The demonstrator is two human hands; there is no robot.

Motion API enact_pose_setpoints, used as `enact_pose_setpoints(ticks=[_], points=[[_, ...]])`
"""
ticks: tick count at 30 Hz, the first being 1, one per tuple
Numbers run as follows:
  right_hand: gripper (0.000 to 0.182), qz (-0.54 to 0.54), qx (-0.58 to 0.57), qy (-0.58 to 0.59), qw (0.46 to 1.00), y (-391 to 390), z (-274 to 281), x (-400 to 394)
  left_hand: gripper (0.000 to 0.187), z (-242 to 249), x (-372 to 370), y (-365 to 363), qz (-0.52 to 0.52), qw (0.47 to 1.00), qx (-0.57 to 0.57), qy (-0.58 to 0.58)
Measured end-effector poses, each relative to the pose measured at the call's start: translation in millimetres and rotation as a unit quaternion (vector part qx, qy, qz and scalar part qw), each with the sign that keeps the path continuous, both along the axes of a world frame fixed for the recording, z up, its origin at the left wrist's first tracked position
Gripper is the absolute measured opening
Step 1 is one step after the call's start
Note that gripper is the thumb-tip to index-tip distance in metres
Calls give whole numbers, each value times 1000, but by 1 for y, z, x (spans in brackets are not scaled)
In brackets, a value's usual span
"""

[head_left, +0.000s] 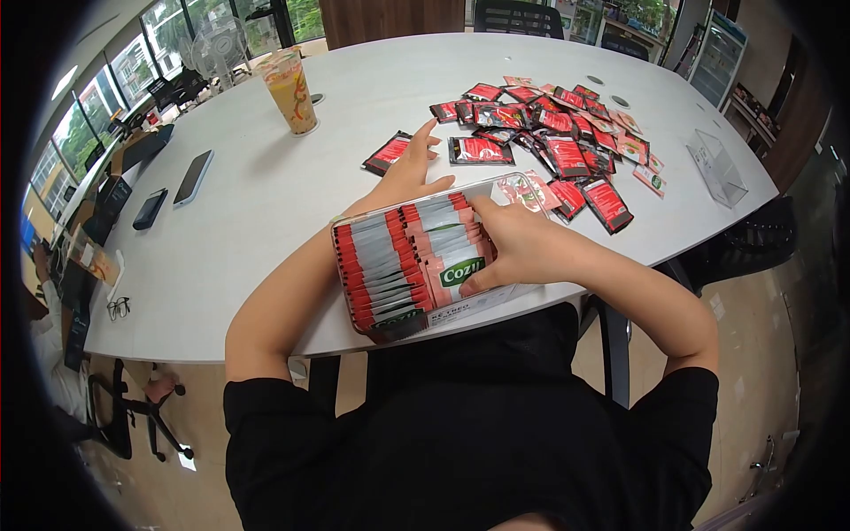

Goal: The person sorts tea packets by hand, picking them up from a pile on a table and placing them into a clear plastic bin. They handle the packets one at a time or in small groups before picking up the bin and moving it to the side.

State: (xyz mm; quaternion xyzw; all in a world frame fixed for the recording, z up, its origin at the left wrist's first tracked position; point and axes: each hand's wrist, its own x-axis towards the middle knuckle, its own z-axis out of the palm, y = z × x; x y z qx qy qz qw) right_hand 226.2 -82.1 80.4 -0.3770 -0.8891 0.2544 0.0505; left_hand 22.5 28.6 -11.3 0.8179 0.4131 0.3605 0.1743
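A clear plastic box [403, 334] sits at the table's near edge, packed with rows of upright red and silver sachets [381, 265]. Inside its right half, my right hand [513, 239] is closed around the end of a pink sachet row [429, 265], its thumb on the front sachet marked "Cozy" and its fingers behind. My left hand [409, 177] reaches past the box's far side with fingers spread and nothing in them. Beside its fingers lies a single red and black sachet [387, 154]. A loose pile of red, black and pink sachets [558, 124] spreads out farther right.
On the white table [239, 230] stand a cup of orange drink [290, 93] and, at right, a clear acrylic holder [717, 168]. A phone [193, 177], a dark case [150, 209] and glasses [118, 308] lie left. Another person [57, 354] sits at the far left.
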Motion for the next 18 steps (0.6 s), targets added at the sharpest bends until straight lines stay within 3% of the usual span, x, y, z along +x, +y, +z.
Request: enact_pose_setpoints(ticks=[6, 9, 12, 14, 18], points=[[74, -5, -16, 42, 999, -1, -1, 2, 86, -3, 0, 2, 3, 1000, 12, -6], [72, 30, 26, -19, 999, 3, 6, 8, 85, -2, 0, 1, 0, 1000, 9, -10], [62, 52, 51, 17, 997, 8, 7, 15, 84, 1, 1, -2, -1, 1000, 6, -12], [50, 65, 68, -63, 994, 7, 12, 16, 84, 3, 1, -3, 4, 1000, 10, 1], [41, 80, 66, -100, 990, 3, 12, 7, 83, 0, 0, 0, 6, 1000, 5, 6]])
